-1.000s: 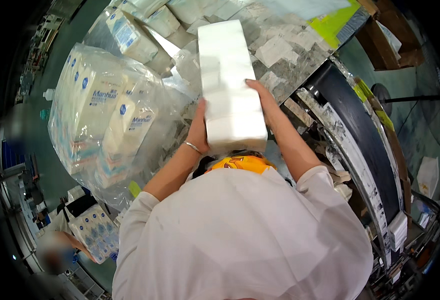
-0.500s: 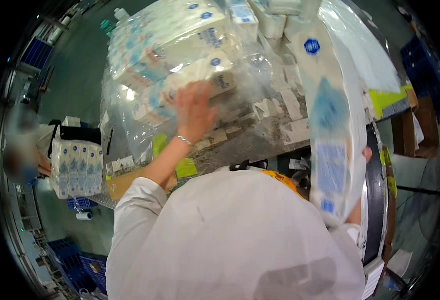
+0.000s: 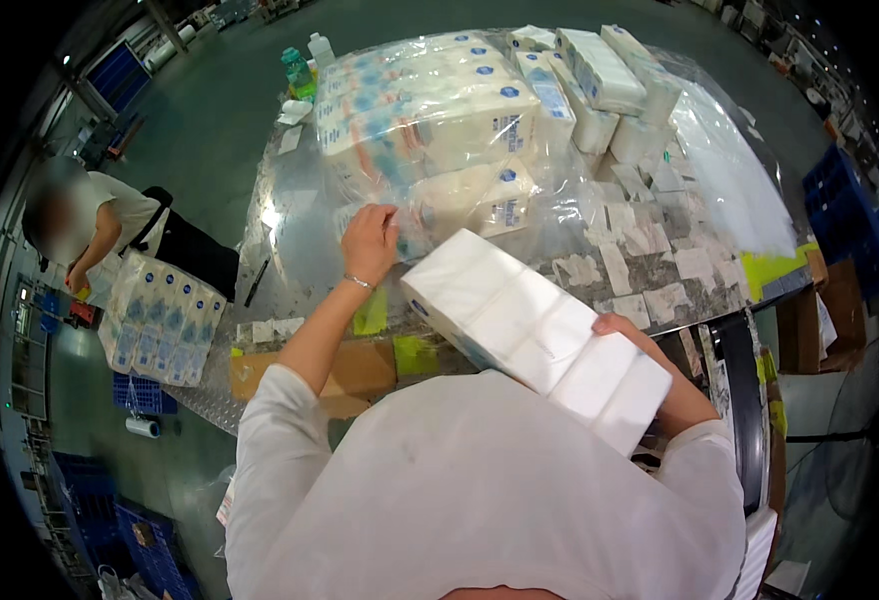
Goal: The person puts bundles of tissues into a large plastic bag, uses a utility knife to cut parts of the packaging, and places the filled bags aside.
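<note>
A long wrapped row of white tissue packs (image 3: 550, 335) lies slantwise in front of my chest. My right hand (image 3: 628, 328) is closed on its right side, most of the fingers hidden behind it. My left hand (image 3: 370, 243), with a bracelet at the wrist, is at the near left edge of a big clear plastic bag (image 3: 575, 210). Its fingers are loosely bent with a gap at the thumb, and I see nothing held in them. Inside the bag are stacked tissue packs (image 3: 430, 120), with one row (image 3: 475, 200) lower at the near side.
Loose tissue packs (image 3: 600, 75) stand at the table's far right, beside clear film sheets (image 3: 735, 165). Paper scraps (image 3: 645, 240) are stuck to the tabletop. A pen (image 3: 257, 283) lies left. Another person (image 3: 115, 215) stands at left by a wrapped bundle (image 3: 165, 320). Bottles (image 3: 300, 75) stand far left.
The tissue row in my right hand has swung from upright at the right to slantwise before me. My left hand has come off the bagged packs to the bag's near edge.
</note>
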Tool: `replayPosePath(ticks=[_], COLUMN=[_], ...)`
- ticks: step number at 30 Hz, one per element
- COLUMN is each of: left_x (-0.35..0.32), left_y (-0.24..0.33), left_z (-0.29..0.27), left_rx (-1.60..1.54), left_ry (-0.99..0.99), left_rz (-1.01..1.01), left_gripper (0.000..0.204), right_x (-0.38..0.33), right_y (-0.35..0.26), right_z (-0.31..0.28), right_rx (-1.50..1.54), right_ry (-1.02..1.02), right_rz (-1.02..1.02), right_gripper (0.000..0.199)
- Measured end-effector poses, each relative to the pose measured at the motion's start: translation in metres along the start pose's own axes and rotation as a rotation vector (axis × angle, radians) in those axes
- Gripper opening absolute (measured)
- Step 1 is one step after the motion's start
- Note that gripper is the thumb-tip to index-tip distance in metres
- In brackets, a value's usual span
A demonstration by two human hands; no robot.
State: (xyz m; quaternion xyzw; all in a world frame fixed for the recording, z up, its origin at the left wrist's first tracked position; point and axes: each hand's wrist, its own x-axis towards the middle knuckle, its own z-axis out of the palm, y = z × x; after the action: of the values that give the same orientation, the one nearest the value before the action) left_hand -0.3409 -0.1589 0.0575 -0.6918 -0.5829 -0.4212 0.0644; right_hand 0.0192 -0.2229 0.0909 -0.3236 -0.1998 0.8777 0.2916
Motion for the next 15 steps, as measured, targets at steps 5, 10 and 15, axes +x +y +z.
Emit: replayPosePath(ticks=[5,10,15], left_x=[0.024,0.021,0.017], left_y=[0.034,0.032,0.030], left_z=[-0.049,-0.063,-0.058], left_rx=[-0.349,-0.289,-0.141], left_ry=[0.201,0.208,0.286], left_rz=[-0.085,-0.003,0.161], left_gripper=[0.006,0.009,0.009], right_x=[0.022,0.066,0.042], right_y=[-0.001,-0.005,-0.013], right_z=[0.050,-0.028,-0.005], right_rx=[-0.039,-0.255,-0.174], right_ry=[-0.163,-0.107,0.095], right_rz=[0.041,-0.115,-0.355], right_gripper=[0.043,0.053,0.055])
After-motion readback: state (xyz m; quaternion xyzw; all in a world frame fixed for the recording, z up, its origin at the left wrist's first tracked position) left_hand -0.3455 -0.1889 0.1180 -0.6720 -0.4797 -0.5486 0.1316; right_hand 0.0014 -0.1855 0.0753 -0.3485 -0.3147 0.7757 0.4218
